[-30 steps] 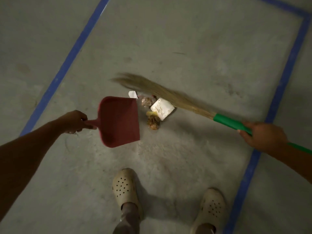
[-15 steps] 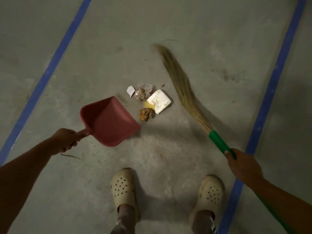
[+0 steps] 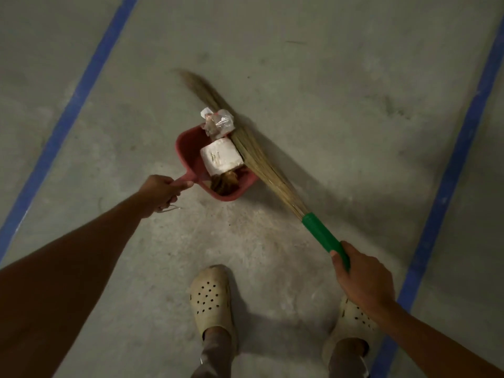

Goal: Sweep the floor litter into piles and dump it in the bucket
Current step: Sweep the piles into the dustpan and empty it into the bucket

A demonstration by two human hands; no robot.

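My left hand (image 3: pixel 159 190) grips the handle of a red dustpan (image 3: pixel 188 144) that lies on the concrete floor. Inside the pan sit a white foam block (image 3: pixel 221 156) and a brown crumpled scrap (image 3: pixel 225 181). A clear plastic wrapper (image 3: pixel 219 124) lies across the pan's far lip. My right hand (image 3: pixel 362 279) grips the green handle (image 3: pixel 320 233) of a straw broom. Its bristles (image 3: pixel 253 154) press along the right side of the pan against the litter. No bucket is in view.
Blue tape lines run on the floor at left (image 3: pixel 73 105) and right (image 3: pixel 458 148). My two feet in pale perforated clogs (image 3: pixel 211 298) stand near the bottom of the frame. A thin bit of string (image 3: pixel 170 208) lies under my left hand.
The broom swung left against the litter and pushed the foam block and brown scrap into the dustpan. The pan moved forward under the pile.
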